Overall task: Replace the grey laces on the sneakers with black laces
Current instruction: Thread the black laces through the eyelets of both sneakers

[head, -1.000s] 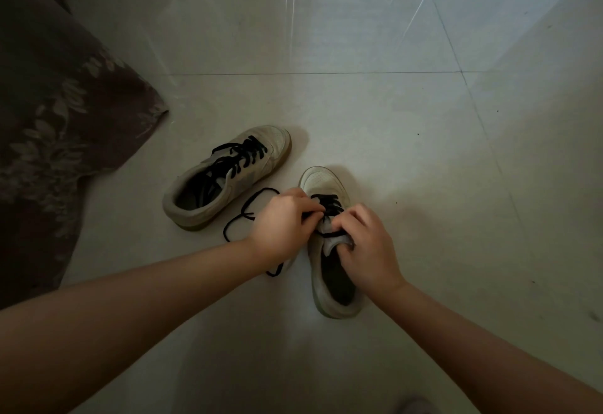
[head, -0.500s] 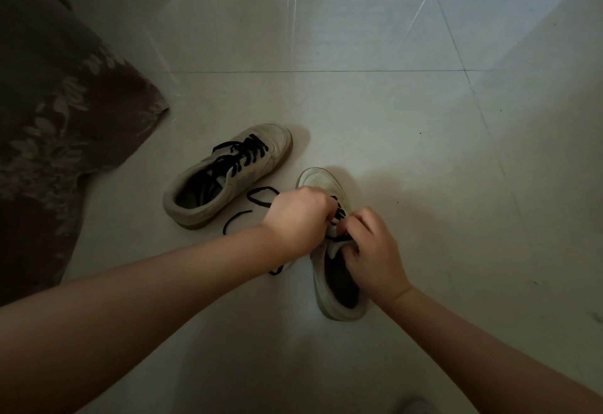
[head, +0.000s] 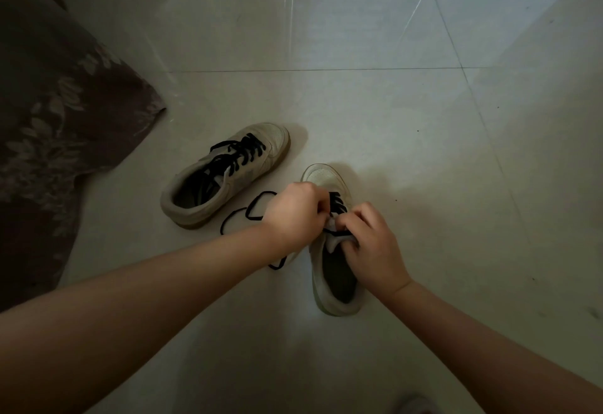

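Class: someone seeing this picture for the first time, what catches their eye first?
Two hands, left hand and right hand, meet at the centre over the near sneaker, working a black lace whose slack loops on the floor. Beside it, further left, lies the far sneaker, already laced black.

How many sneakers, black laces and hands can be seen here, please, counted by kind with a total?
Sneakers: 2, the far sneaker and the near sneaker
Black laces: 2, the threaded lace and the loose lace
Hands: 2, the left hand and the right hand
Total: 6
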Demonstrator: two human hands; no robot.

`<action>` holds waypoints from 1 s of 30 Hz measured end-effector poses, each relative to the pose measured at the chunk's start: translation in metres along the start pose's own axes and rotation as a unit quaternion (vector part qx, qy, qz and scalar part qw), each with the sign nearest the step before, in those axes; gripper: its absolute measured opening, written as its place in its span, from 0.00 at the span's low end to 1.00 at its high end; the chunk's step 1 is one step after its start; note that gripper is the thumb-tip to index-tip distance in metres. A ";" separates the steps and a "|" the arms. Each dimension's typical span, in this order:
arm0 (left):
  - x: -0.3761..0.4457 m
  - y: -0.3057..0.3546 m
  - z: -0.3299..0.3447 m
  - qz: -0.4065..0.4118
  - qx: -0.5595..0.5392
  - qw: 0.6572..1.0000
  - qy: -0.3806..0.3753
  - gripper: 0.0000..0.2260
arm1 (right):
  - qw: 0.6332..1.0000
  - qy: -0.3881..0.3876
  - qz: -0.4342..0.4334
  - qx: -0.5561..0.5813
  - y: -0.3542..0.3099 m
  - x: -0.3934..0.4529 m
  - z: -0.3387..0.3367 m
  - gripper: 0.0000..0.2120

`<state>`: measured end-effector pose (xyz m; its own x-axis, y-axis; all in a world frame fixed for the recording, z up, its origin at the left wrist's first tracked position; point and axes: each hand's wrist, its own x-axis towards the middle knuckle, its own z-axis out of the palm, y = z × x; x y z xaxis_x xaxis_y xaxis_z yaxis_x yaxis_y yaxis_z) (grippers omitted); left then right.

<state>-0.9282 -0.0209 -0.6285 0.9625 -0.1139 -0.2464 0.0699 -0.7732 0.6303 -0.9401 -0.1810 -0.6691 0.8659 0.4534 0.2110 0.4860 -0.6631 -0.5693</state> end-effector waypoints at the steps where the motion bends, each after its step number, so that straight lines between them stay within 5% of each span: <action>1: 0.001 0.001 0.001 0.002 0.007 1.000 0.000 0.05 | 1.000 -0.002 0.000 0.001 0.000 0.000 0.000 0.09; 6: 0.000 -0.005 0.010 -0.057 -0.130 0.989 0.048 0.01 | 0.996 -0.015 0.061 0.058 -0.001 -0.001 -0.005 0.07; 13: -0.006 -0.009 0.023 -0.117 -0.264 0.955 0.073 0.01 | 0.944 -0.014 0.280 0.172 -0.006 -0.001 -0.003 0.16; 17: -0.008 -0.008 0.030 -0.163 -0.412 0.895 0.059 0.05 | 0.924 -0.047 0.300 0.232 -0.006 -0.001 -0.007 0.17; 23: -0.008 -0.007 0.037 -0.186 -0.462 0.864 0.075 0.04 | 0.871 -0.059 0.345 0.345 0.002 0.002 -0.020 0.11; 26: -0.009 -0.007 0.037 -0.194 -0.493 0.846 0.068 0.04 | 0.902 -0.050 0.313 0.295 0.006 0.007 -0.017 0.07; 30: -0.009 -0.005 0.041 -0.234 -0.541 0.805 0.067 0.05 | 0.898 -0.040 0.312 0.308 0.011 0.008 -0.014 0.07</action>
<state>-0.9478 -0.0419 -0.6594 0.7784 0.1569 -0.6078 0.5508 0.2938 0.7812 -0.9260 -0.1931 -0.6625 0.9238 0.1661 -0.3449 -0.2693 -0.3585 -0.8939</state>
